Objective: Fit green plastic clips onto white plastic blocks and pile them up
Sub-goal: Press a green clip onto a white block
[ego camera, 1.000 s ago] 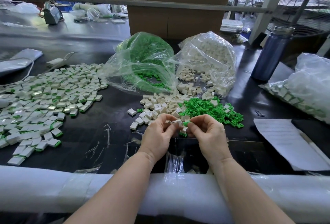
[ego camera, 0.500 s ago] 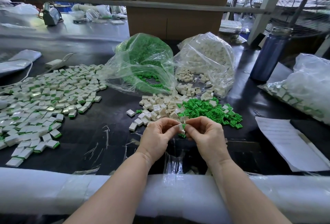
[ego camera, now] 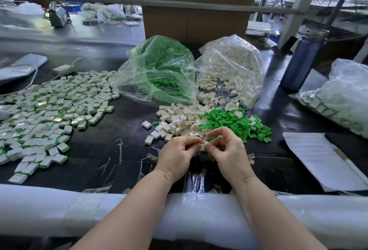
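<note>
Your left hand [ego camera: 177, 156] and right hand [ego camera: 229, 154] both pinch 1 white block [ego camera: 202, 147] above the table edge; its clip is hidden. The finished pile [ego camera: 49, 114] at left is large, but loose blocks [ego camera: 179, 118] and green clips [ego camera: 235, 122] remain.

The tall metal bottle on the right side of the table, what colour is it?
Dark blue with a silver neck; the tall metal bottle shows in the head view.

This is a small factory assembly bench. A dark worktable [ego camera: 95, 150] holds bulk plastic bags of green clips [ego camera: 159, 66] and white blocks [ego camera: 235, 64], loose heaps of parts, and a wide spread of finished pieces [ego camera: 49, 110]. Big cardboard cartons [ego camera: 197, 22] stand behind, and foam padding [ego camera: 59, 210] wraps the table edge.
</note>
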{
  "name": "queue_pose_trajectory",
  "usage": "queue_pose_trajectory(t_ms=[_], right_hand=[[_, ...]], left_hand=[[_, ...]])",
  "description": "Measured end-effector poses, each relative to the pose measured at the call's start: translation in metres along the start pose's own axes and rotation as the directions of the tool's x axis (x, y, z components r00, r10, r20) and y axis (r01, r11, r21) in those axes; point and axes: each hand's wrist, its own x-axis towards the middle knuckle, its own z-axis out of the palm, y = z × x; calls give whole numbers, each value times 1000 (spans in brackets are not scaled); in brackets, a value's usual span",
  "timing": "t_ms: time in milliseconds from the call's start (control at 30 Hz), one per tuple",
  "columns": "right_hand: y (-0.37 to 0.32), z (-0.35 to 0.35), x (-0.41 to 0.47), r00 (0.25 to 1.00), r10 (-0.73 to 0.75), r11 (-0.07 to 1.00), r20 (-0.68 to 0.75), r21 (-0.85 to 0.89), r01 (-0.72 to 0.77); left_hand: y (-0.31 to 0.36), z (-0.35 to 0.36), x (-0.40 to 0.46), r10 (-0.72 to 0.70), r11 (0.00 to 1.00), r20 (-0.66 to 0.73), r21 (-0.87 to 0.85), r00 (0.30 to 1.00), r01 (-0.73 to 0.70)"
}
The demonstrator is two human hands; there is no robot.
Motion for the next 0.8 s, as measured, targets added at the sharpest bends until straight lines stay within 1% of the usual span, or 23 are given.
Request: queue_pose_trajectory(t_ms=[100,233,367,433,500,600,700,800], right_hand=[[2,0,0,1000,12,999,2,-36,-12],[2,-1,1,1000,31,999,-1,-11,-31],[-1,-1,2,999,30,999,-21,45,-30],[-1,-2,3,998,47,994,-48,103,-42],[-1,-2,3,995,75,987,-69,148,-65],[-1,-1,3,993,98,985,-59,151,-88],[-3,-2,1,994,106,975,-33,200,-97],[-4,-2,1,995,100,975,-18,200,-95]], left_hand=[[0,1,-1,-4,999,2,34,1000,4],[1,0,-2,-9,1000,22,23,1000,8],[2,1,-2,35,999,6,-40,999,-35],[2,2,-2,62,996,11,-66,998,-62],[1,3,-2,86,995,23,-59,996,-85],[-1,2,-1,88,995,-9,-40,996,-89],[-1,1,0,91,995,-46,-33,995,-93],[0,-1,0,63,997,-54,-46,997,-66]])
